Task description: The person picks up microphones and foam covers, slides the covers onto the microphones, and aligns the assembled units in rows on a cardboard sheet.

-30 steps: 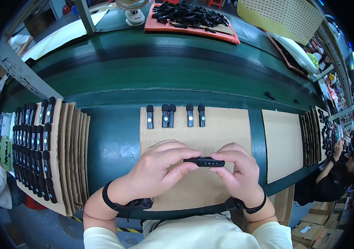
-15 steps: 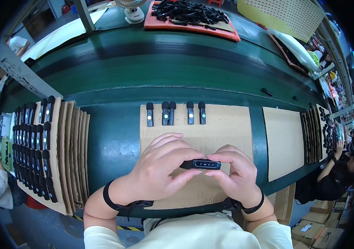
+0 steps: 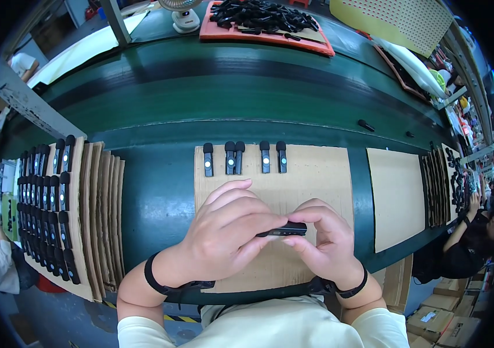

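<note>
Black device (image 3: 294, 229), newly tilted, between fingers (image 3: 312, 216)

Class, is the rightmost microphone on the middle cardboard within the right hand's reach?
Probably yes: only bare cardboard separates the right hand from that microphone, though the hand holds a black device.

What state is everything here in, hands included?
Left hand: closed on a black oblong device
Right hand: thumb and forefinger at its right end, contact unclear
Black oblong device: held above the cardboard sheet
Five foam-topped microphones: lying in a row
Cardboard sheet: flat
Salmon tray: heaped with black pieces
White fan: standing, spinning or not unclear
</note>
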Available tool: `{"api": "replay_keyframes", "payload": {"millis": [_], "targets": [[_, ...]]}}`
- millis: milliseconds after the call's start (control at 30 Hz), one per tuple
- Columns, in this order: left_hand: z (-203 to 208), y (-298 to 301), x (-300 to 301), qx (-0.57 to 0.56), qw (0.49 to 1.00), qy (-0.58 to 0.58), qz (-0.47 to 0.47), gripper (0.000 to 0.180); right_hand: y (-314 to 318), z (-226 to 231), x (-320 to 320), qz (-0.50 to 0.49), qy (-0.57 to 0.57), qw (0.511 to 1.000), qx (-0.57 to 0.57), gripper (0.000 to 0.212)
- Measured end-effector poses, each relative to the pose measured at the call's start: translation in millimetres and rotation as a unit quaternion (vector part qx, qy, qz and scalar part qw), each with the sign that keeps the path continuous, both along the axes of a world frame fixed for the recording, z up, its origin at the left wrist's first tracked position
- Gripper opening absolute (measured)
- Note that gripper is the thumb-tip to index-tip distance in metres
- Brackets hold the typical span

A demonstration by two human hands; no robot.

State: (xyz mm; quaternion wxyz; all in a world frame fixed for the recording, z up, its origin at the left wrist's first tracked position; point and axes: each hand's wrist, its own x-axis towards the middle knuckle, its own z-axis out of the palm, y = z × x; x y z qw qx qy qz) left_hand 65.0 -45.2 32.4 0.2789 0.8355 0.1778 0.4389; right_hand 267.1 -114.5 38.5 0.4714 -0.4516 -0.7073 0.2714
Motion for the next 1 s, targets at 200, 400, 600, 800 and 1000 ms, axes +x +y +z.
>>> {"api": "replay_keyframes", "payload": {"millis": [200, 400, 600, 800, 1000], "targets": [[0, 0, -1, -0.020, 1.000, 0.007, -0.002, 0.028, 1, 0, 0, -0.003, -0.020, 1.000, 0.009, 0.028], [-9, 0, 4, -0.025, 0.999, 0.042, 0.002, 0.027, 4, 3, -1, 0.012, -0.050, 0.995, 0.082, 0.029], [-15, 4, 5, -0.029, 0.997, 0.069, -0.001, 0.030, 11, 11, 8, 0.037, -0.120, 0.987, 0.096, 0.031], [-24, 5, 5, -0.068, 0.976, 0.205, 0.024, 0.037, 40, -3, 43, -0.002, -0.197, 0.980, 0.004, 0.028], [-38, 5, 4, -0.036, 0.960, 0.279, -0.003, 0.037, 66, -28, 71, -0.040, -0.343, 0.936, 0.070, 0.023]]}}
